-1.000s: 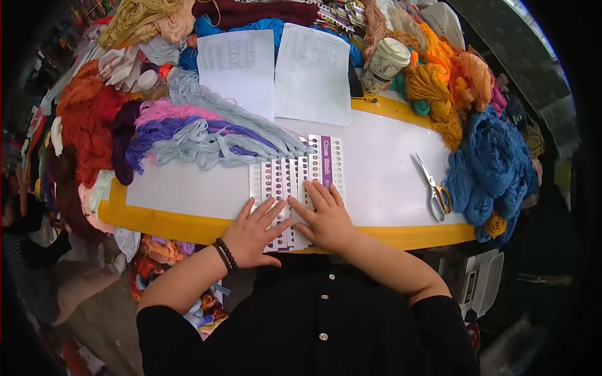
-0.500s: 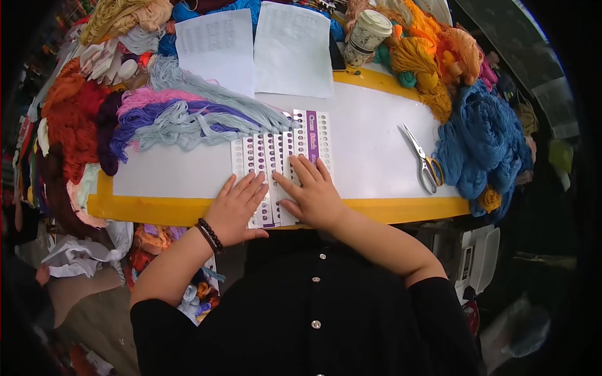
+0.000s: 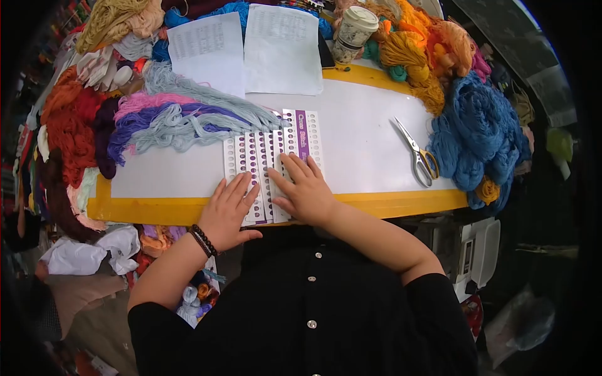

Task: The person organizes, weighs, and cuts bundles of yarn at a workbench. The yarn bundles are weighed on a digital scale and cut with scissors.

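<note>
Several white thread cards with rows of holes and purple print [image 3: 307,128] lie side by side near the table's front edge. My left hand [image 3: 227,210] rests flat on their left side, fingers stretched out, a dark bead bracelet at the wrist. On the right part of the cards lies my right hand [image 3: 305,191], its fingers spread. Both hands are open and grasp nothing. Hanks of pale blue-grey thread [image 3: 182,125], purple thread [image 3: 128,128] and pink thread [image 3: 150,101] run leftward from the cards' upper ends. My hands cover part of the cards.
Scissors [image 3: 416,153] with a yellow handle lie right of the cards, beside blue yarn [image 3: 480,131]. Two paper sheets [image 3: 207,53] and a paper cup [image 3: 355,32] stand at the back. Red-orange yarn [image 3: 66,125] is heaped left; yellow tape [image 3: 150,211] edges the table.
The view has shifted slightly, so the table's contents appear a little further left. Both hands stay flat on the cards, with hardly any change.
</note>
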The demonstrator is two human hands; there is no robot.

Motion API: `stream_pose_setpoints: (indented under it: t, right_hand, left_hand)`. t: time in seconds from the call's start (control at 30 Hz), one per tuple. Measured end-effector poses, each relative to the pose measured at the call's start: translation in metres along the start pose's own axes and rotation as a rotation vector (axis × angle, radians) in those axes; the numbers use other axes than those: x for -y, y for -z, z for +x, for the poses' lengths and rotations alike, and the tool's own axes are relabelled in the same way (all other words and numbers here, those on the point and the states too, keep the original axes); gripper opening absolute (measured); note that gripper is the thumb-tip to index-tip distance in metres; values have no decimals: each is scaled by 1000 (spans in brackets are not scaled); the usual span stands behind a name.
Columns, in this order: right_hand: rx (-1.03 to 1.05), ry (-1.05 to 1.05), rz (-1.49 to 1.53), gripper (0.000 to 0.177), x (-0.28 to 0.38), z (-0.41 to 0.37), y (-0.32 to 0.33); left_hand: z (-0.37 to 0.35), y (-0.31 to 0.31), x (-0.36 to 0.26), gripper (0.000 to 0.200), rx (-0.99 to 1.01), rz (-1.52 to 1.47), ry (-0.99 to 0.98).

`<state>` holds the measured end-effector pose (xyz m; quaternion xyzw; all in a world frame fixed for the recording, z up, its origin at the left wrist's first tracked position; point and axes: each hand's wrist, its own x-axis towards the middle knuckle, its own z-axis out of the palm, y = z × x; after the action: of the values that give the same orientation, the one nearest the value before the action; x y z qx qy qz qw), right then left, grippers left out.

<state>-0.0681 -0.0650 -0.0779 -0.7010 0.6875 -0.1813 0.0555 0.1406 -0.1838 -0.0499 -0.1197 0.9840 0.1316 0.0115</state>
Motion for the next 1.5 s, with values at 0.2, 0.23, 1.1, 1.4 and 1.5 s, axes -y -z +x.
stream_pose_setpoints:
  t: [0.2, 0.23, 1.1, 1.4, 1.5]
  right_hand:
    - [99, 65, 6, 63, 5, -13, 9]
    - [100, 64, 5, 64, 5, -13, 7]
    - [-339, -639, -353, 53, -85, -150, 23]
    - [-393, -566, -281, 51, -88, -147, 26]
    - [-367, -630, -263, 52, -99, -160, 21]
  left_hand:
    - [-2, -15, 1, 79, 8, 128, -52]
    - [-1, -17, 2, 79, 3, 129, -49]
    - [62, 162, -100, 70, -75, -1691, -1308]
    - [66, 124, -109, 31, 11, -1987, -1475]
    - [79, 119, -134, 22, 161, -2153, -1507]
